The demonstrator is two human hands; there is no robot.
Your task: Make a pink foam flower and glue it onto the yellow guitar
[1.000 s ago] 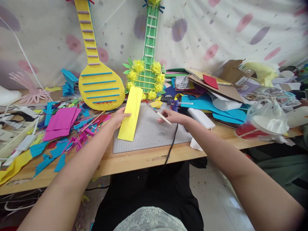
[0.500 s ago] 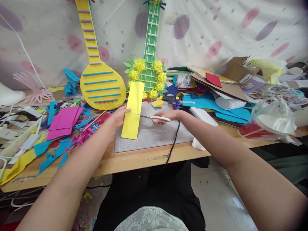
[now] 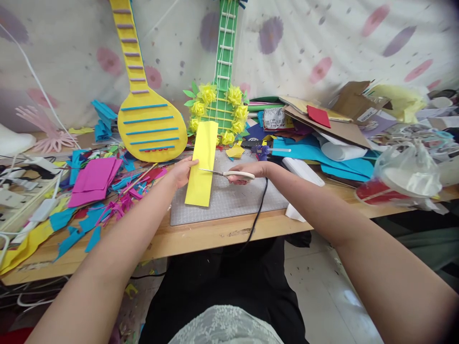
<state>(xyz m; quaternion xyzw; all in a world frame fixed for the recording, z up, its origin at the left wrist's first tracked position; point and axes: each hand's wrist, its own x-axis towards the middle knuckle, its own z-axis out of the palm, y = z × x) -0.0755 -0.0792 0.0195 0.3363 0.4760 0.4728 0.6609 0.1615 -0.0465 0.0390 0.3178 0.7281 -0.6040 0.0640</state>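
A long strip of yellow paper (image 3: pixel 202 186) is held up by its left edge in my left hand (image 3: pixel 183 172), thumb on the front face. My right hand (image 3: pixel 247 170) grips white-handled scissors (image 3: pixel 239 175). The blades point left and lie across the middle of the strip; whether they touch it I cannot tell. Beneath both hands is a grey cutting mat (image 3: pixel 236 205). Behind the strip stands a green paper guitar-like instrument (image 3: pixel 224 91) trimmed with yellow paper flowers, its lower part partly hidden. A yellow instrument shape (image 3: pixel 150 126) with blue bars leans to its left.
Pink paper sheets (image 3: pixel 93 182) and coloured scraps cover the table's left side, beside a power strip (image 3: pixel 27 203). A blue glue gun (image 3: pixel 263 152) lies behind the mat, its black cable (image 3: pixel 258 210) crossing the front edge. Blue sheets (image 3: pixel 344 169) and a bagged red-white tub (image 3: pixel 398 184) are at right.
The yellow strip and my left hand have shifted slightly to the right, so the scissor blades overlap the strip a little more. My right hand has hardly moved.
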